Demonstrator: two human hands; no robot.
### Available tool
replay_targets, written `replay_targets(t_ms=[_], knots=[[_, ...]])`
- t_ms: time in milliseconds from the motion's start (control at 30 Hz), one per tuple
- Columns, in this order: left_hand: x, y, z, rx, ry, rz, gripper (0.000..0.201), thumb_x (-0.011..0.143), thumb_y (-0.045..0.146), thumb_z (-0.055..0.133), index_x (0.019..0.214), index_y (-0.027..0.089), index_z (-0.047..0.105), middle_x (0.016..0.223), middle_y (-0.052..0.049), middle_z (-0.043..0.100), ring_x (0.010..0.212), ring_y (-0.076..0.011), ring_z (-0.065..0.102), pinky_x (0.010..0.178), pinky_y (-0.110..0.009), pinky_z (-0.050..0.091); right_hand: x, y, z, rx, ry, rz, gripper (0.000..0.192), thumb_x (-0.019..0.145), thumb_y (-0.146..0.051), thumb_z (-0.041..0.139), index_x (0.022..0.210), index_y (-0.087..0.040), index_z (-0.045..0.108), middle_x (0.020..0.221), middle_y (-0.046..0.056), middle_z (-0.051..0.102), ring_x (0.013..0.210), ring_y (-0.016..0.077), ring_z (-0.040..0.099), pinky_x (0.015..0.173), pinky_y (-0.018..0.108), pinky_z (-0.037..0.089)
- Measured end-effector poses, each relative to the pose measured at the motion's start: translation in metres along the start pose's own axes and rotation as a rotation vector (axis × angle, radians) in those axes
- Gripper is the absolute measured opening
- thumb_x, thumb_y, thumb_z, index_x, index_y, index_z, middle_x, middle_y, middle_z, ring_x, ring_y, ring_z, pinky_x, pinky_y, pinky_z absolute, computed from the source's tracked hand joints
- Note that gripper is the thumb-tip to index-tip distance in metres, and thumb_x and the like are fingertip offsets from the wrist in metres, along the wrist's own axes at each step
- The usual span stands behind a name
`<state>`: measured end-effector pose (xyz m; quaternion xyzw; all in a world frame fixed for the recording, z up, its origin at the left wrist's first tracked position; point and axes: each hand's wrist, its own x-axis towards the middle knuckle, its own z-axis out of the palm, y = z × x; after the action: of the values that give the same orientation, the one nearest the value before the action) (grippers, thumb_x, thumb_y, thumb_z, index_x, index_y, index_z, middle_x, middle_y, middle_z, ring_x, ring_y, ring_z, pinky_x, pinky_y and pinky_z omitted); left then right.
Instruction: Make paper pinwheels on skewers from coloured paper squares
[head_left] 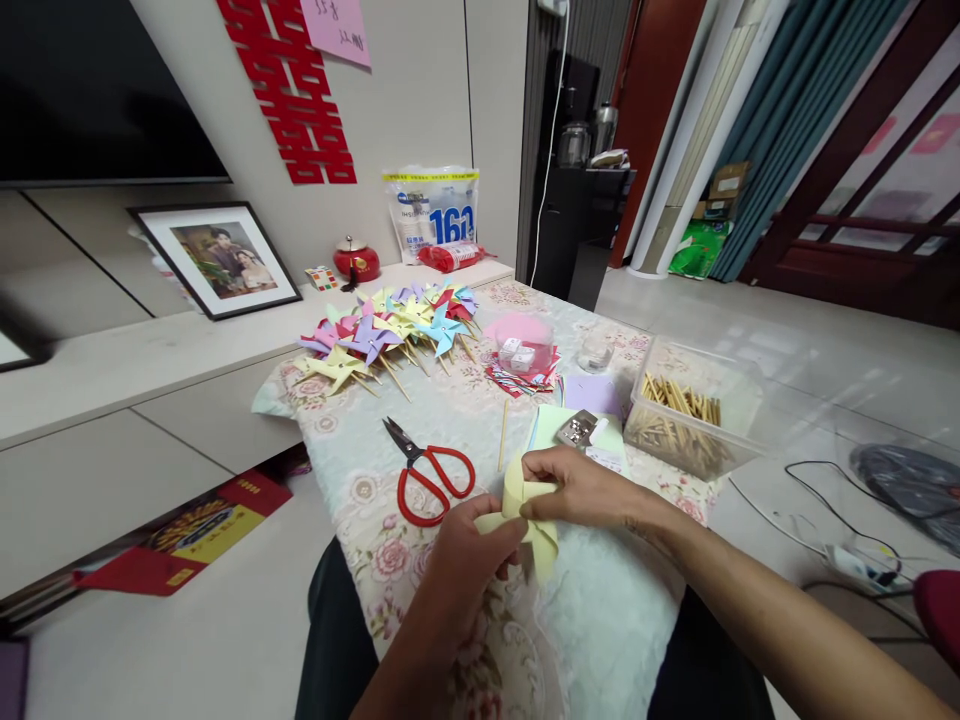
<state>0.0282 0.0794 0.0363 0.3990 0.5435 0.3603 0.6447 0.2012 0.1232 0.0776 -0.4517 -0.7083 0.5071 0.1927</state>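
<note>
Both my hands hold a pale yellow folded paper pinwheel [534, 522] just above the near edge of the flowered tablecloth [352, 480]. My left hand [469, 560] pinches its left flap from below. My right hand [581, 487] presses fingers on the centre where the flaps meet. Red-handled scissors [429, 472] lie on the cloth just left of my hands. A single wooden stick [502, 435] lies beyond the paper. A small metal stapler [579, 430] rests on pale paper sheets [551, 420] behind my right hand.
A pile of finished coloured pinwheels [390, 335] on sticks covers the far left of the table. A clear plastic box of wooden sticks [686, 420] stands at the right. A pink-lidded clear container [519, 345] sits mid-table. Cables and a power strip [855, 565] lie on the floor to the right.
</note>
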Motion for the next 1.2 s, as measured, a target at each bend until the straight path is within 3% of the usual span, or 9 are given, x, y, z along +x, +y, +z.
replay_targets(t_ms=[333, 633, 867, 967, 1033, 1133, 1200], knots=[[0.001, 0.004, 0.003, -0.025, 0.088, 0.037, 0.019, 0.068, 0.030, 0.073, 0.076, 0.015, 0.065, 0.045, 0.004, 0.055, 0.038, -0.0066, 0.038, 0.041, -0.018, 0.027, 0.009, 0.007, 0.000, 0.011, 0.037, 0.012, 0.010, 0.069, -0.023, 0.066, 0.076, -0.018, 0.062, 0.071, -0.003, 0.056, 0.067, 0.0136, 0.049, 0.057, 0.022, 0.037], [0.029, -0.002, 0.008, -0.155, -0.013, 0.036, 0.025, 0.065, 0.032, 0.076, 0.076, 0.014, 0.063, 0.045, 0.003, 0.056, 0.037, -0.0068, 0.039, 0.039, -0.019, 0.025, 0.022, 0.010, -0.014, 0.053, 0.057, 0.038, 0.015, 0.064, -0.023, 0.066, 0.077, -0.017, 0.062, 0.075, -0.002, 0.060, 0.069, 0.0145, 0.053, 0.059, 0.023, 0.041], [0.044, 0.001, 0.010, -0.225, 0.012, 0.045, 0.028, 0.062, 0.029, 0.079, 0.078, 0.015, 0.060, 0.048, 0.004, 0.056, 0.041, -0.0076, 0.044, 0.040, -0.019, 0.025, 0.036, 0.014, -0.024, 0.044, 0.081, 0.013, 0.013, 0.062, -0.018, 0.070, 0.074, -0.016, 0.066, 0.072, -0.002, 0.064, 0.067, 0.0153, 0.057, 0.058, 0.024, 0.042], [0.052, 0.008, 0.006, -0.307, 0.035, 0.045, 0.030, 0.060, 0.026, 0.081, 0.078, 0.014, 0.061, 0.051, 0.003, 0.057, 0.043, -0.0066, 0.045, 0.041, -0.018, 0.025, 0.045, 0.012, -0.032, 0.048, 0.187, -0.052, 0.021, 0.063, -0.023, 0.077, 0.082, -0.015, 0.072, 0.077, 0.000, 0.069, 0.074, 0.0179, 0.062, 0.067, 0.027, 0.048], [0.058, 0.015, 0.005, -0.368, 0.051, 0.037, 0.033, 0.057, 0.026, 0.083, 0.079, 0.013, 0.061, 0.057, 0.002, 0.060, 0.045, -0.0064, 0.048, 0.042, -0.018, 0.027, 0.053, 0.012, -0.038, 0.074, 0.346, -0.117, 0.033, 0.070, -0.034, 0.077, 0.097, -0.015, 0.072, 0.091, 0.004, 0.072, 0.087, 0.0213, 0.065, 0.079, 0.032, 0.050], [0.068, 0.024, 0.004, -0.419, 0.052, 0.050, 0.040, 0.054, 0.030, 0.086, 0.081, 0.013, 0.063, 0.067, -0.001, 0.064, 0.049, -0.0064, 0.051, 0.044, -0.018, 0.032, 0.065, 0.016, -0.039, 0.149, 0.591, -0.227, 0.045, 0.088, -0.047, 0.060, 0.121, -0.016, 0.063, 0.118, 0.011, 0.070, 0.108, 0.0244, 0.064, 0.093, 0.037, 0.048], [0.074, 0.027, 0.004, -0.443, 0.051, 0.061, 0.045, 0.052, 0.034, 0.088, 0.082, 0.012, 0.063, 0.069, -0.001, 0.064, 0.049, -0.0063, 0.052, 0.044, -0.018, 0.032, 0.070, 0.022, -0.034, 0.186, 0.670, -0.276, 0.045, 0.092, -0.046, 0.053, 0.125, -0.016, 0.061, 0.124, 0.013, 0.068, 0.113, 0.0252, 0.063, 0.097, 0.039, 0.047]])
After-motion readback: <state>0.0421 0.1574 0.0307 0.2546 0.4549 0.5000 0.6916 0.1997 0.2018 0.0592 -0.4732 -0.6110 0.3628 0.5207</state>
